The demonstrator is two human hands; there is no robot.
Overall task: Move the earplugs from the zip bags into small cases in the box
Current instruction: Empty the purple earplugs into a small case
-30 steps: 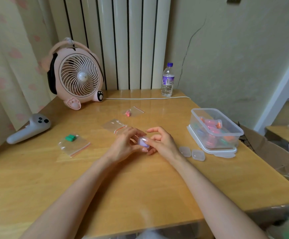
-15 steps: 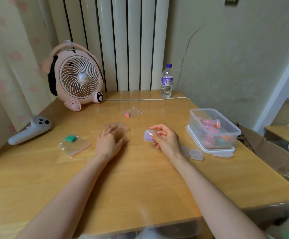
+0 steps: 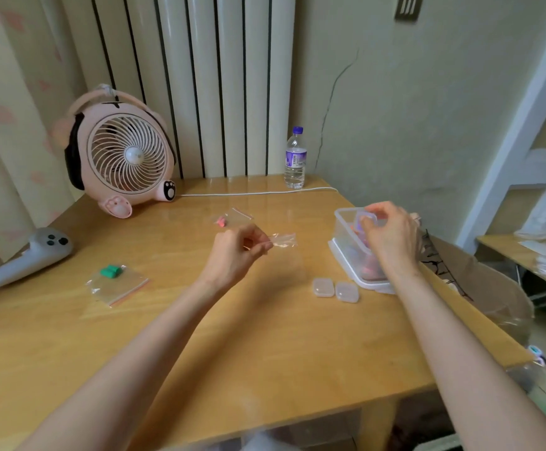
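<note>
Just in front of the clear, straight-walled plastic box, two rounded-square translucent cases are lying side by side on the glossy wooden table: the left loose case and the right loose case. Far left of the box, green earplugs are sitting inside a flat zip bag. Your left hand is pinching a crumpled zip bag between thumb and fingertips, left of the box and above the table. Your right hand is curling its fingers round a small case showing purple inside, over the box's left rim. Pink and orange shapes are blurring together in the box. Beyond, left of the box, a pink-earplug zip bag is lying flat.
</note>
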